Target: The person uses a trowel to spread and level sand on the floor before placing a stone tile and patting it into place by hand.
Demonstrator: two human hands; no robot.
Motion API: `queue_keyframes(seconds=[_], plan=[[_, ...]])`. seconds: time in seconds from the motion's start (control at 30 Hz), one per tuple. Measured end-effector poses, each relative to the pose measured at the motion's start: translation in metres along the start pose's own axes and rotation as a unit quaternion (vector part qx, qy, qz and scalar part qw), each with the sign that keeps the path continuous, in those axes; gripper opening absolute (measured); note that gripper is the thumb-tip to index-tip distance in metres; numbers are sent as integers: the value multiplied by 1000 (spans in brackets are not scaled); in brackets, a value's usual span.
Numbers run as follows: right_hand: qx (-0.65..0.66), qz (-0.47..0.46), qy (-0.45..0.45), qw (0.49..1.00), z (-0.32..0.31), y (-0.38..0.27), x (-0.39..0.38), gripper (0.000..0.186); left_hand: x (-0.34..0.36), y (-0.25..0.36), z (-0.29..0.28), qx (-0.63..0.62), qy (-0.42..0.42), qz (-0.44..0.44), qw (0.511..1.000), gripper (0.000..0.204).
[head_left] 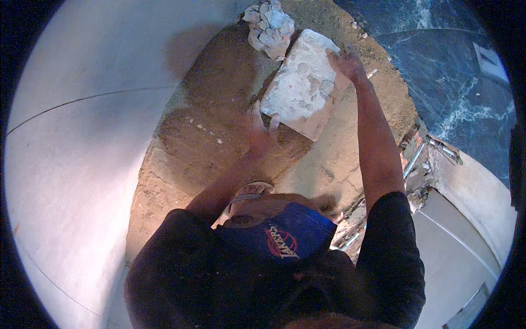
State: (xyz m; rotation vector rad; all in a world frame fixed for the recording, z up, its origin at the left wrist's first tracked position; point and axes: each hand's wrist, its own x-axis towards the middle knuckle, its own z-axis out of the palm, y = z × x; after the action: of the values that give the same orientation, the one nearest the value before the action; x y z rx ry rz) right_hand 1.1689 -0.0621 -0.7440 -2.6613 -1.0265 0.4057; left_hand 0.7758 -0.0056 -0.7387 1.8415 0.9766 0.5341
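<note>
Both my hands are at a flat rectangular slab, apparently a tile [304, 79], its upper face mostly coated in rough, patchy white mortar. A bare tan strip shows along its near edge. My right hand [348, 64] grips the far right edge, fingers over the top. At the near left corner my left hand [262, 123], a little smeared by motion, has fingers and thumb about the edge. Touching or just beyond the slab's far left corner is a heap of crumpled, whitish-grey lumps [269, 28]. Beneath lies brown, sandy ground [213, 98].
Smooth pale tiles [76, 131] lie to the left, with a dark joint line. Dark blue marbled tiles [438, 66] are at the far right. Along the right, broken rubble [419, 192] and a thin pipe [413, 160] border the sandy ground. A blue shorts leg [290, 233] shows near me.
</note>
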Motion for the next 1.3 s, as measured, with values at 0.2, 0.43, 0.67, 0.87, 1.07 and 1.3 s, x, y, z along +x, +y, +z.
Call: queue_keyframes(seconds=[0.2, 0.43, 0.67, 0.87, 1.07, 1.3], plan=[[-8, 65, -89, 994, -18, -107, -13, 92, 9, -2, 30, -44, 163, -46, 985, 72], [6, 31, -2, 1000, -50, -136, -91, 72, -24, 16, -56, -32, 159, -19, 987, 67], [-35, 51, -20, 998, 8, -190, -130, 74, -28, 3, -131, 94, 171, -28, 980, 68], [14, 72, -28, 997, 66, -211, -112, 70, -11, -83, -96, 153, 250, 3, 956, 61], [15, -6, 8, 1000, 52, -220, -131, 74, -22, -51, -136, 58, 292, -23, 954, 57], [-19, -83, 57, 995, 77, -281, -101, 83, 0, -67, -183, 64, 326, -97, 938, 72]])
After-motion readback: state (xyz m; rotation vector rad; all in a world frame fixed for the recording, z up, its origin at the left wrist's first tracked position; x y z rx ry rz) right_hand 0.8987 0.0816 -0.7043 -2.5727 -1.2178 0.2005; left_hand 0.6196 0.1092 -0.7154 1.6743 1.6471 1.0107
